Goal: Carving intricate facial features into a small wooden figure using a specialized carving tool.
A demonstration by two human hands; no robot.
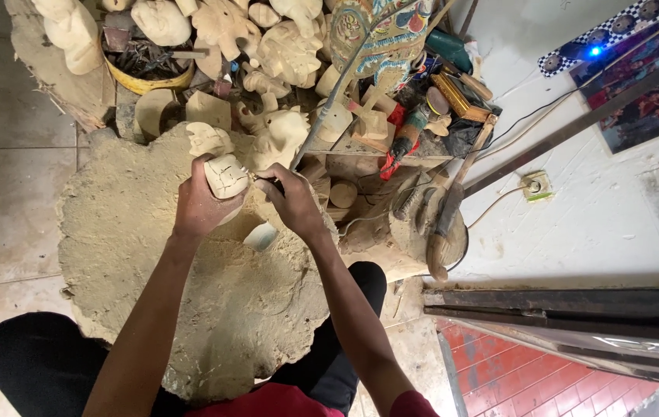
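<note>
Where carvings crowd: dusty stump (152, 255), perhaps.

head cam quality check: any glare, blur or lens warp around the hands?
Head view: even, soft light, no hard shadows; left hand, right hand and the pale carved piece are sharp. Wide-angle warp bends the metal bar and stretches the frame edges. One blown-out blue light top right; the white wall is bright but not clipped.
</note>
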